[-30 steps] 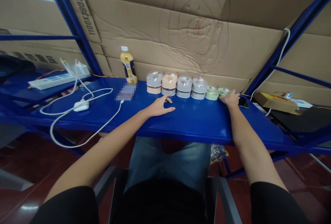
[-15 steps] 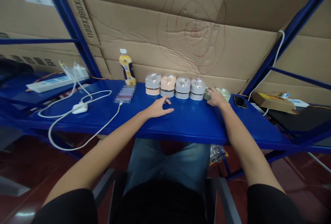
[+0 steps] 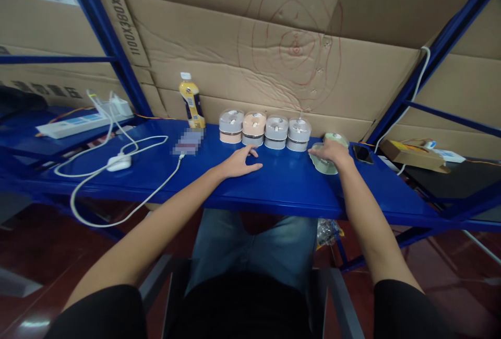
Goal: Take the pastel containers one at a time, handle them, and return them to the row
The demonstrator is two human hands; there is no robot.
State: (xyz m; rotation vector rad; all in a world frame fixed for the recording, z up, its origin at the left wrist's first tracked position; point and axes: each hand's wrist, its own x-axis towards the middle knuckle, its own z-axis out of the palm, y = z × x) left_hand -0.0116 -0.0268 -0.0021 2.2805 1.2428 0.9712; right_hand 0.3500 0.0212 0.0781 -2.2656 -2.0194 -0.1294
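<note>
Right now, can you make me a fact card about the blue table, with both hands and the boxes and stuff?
Left hand: open, holding nothing
Right hand: on the nearer green container; grip partly hidden
Other green container: behind the right hand
Stacks: four, each two high, grey and peach
Bottle: yellow, upright, white cap
Dark phone: right of the green containers

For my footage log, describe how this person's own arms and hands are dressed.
The left hand and right hand are bare, with no glove, ring or watch visible. The forearms are uncovered too. The left sleeve and right sleeve are short and black, with no print visible.
</note>
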